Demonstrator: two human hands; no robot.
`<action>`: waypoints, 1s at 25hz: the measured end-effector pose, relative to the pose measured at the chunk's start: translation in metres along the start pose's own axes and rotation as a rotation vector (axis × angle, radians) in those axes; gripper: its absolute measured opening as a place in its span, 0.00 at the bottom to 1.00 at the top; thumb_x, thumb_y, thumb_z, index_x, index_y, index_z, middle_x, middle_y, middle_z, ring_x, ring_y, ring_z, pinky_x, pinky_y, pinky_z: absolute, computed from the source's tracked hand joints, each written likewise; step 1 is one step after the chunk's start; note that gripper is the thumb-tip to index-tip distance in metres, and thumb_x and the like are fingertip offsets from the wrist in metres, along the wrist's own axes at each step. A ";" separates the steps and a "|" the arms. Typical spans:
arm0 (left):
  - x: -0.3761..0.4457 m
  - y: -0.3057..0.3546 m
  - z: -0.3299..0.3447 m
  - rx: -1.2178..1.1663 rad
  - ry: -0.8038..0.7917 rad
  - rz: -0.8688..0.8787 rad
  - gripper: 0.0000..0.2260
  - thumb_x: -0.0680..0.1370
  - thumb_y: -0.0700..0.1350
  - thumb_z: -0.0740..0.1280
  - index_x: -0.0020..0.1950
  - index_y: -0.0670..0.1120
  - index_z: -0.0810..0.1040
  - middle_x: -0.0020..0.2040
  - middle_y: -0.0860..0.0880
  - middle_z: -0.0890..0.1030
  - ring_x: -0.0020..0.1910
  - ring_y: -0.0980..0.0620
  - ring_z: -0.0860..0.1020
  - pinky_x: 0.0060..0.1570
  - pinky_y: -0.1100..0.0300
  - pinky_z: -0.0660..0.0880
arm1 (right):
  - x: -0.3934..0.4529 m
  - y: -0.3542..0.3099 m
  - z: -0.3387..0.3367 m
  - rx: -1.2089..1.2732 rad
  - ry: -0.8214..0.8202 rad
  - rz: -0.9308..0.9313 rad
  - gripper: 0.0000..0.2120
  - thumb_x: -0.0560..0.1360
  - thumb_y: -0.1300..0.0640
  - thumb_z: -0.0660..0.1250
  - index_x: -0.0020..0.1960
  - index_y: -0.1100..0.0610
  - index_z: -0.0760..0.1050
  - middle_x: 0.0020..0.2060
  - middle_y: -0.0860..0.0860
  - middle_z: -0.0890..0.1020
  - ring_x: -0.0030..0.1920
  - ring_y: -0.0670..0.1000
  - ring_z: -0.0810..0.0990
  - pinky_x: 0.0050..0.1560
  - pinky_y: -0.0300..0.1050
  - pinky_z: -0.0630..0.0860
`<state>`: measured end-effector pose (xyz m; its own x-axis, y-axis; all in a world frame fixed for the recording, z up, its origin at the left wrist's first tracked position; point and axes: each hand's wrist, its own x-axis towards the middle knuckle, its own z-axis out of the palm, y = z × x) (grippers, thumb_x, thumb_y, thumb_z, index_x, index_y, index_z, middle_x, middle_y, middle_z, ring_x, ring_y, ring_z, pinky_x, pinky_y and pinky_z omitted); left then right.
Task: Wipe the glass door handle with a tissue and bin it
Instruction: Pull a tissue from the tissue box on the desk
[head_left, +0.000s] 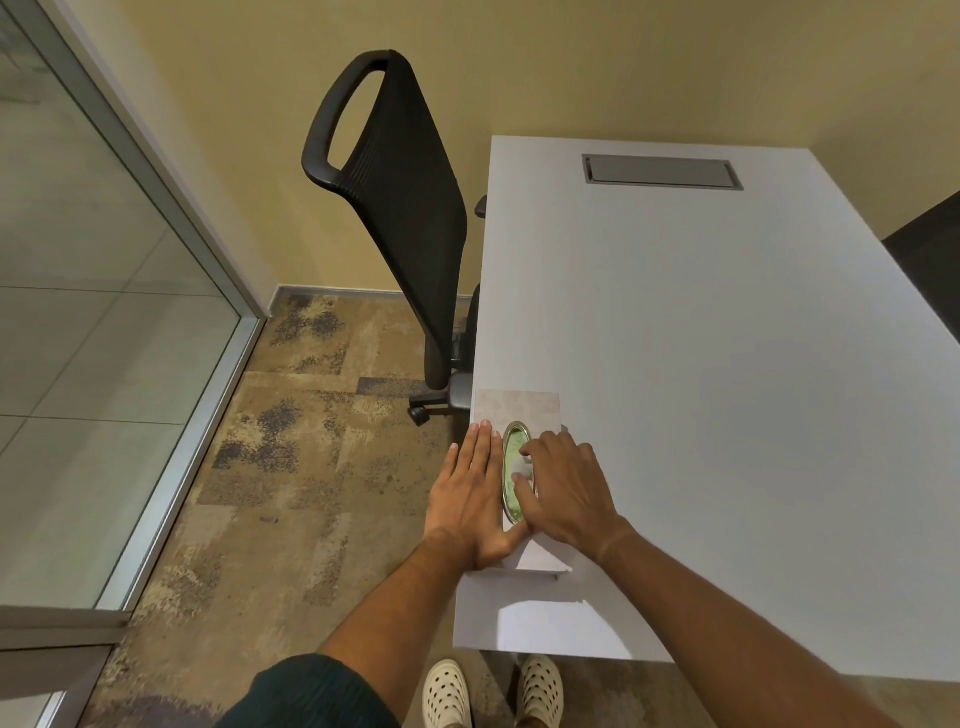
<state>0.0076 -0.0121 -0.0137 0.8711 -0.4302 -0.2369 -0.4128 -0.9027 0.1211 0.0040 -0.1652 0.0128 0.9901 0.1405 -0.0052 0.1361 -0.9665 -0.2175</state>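
A pale tissue box (519, 408) with a gold-rimmed oval opening (511, 447) stands at the white table's near left corner. My left hand (470, 499) lies flat on the box's left side, fingers together. My right hand (563, 486) rests over the opening, its fingertips pinching a bit of white tissue (522, 467) that sticks out of the slot. A glass panel in a metal frame (171, 218) fills the left side; no door handle shows in it.
A black mesh office chair (400, 208) stands pushed against the white table (701, 338), between the table and the glass. A grey cable hatch (662, 170) is set in the table's far end. Patterned carpet (291, 467) lies below, and my white shoes (491, 691) at the bottom.
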 end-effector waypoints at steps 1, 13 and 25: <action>0.000 0.000 0.000 -0.001 0.001 0.000 0.51 0.70 0.78 0.36 0.79 0.42 0.30 0.79 0.42 0.31 0.79 0.45 0.30 0.79 0.46 0.40 | 0.000 0.000 0.001 -0.026 -0.003 -0.015 0.21 0.78 0.42 0.59 0.64 0.54 0.74 0.60 0.52 0.79 0.56 0.52 0.76 0.56 0.47 0.72; -0.003 0.000 -0.003 0.006 -0.005 0.013 0.47 0.73 0.78 0.43 0.69 0.46 0.19 0.77 0.43 0.27 0.78 0.45 0.29 0.79 0.45 0.40 | -0.001 0.000 -0.014 0.378 0.279 0.017 0.10 0.76 0.52 0.69 0.51 0.58 0.81 0.46 0.53 0.86 0.41 0.51 0.83 0.43 0.37 0.77; -0.004 0.003 -0.009 0.050 -0.029 -0.005 0.51 0.73 0.78 0.44 0.81 0.43 0.35 0.79 0.40 0.31 0.79 0.44 0.31 0.79 0.45 0.41 | 0.016 -0.008 -0.060 1.266 0.358 0.432 0.05 0.78 0.57 0.59 0.43 0.54 0.70 0.39 0.52 0.78 0.43 0.54 0.80 0.40 0.42 0.82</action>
<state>0.0051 -0.0126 -0.0034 0.8655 -0.4247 -0.2655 -0.4214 -0.9040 0.0721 0.0207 -0.1678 0.0733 0.9261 -0.3658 -0.0919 -0.1143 -0.0400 -0.9926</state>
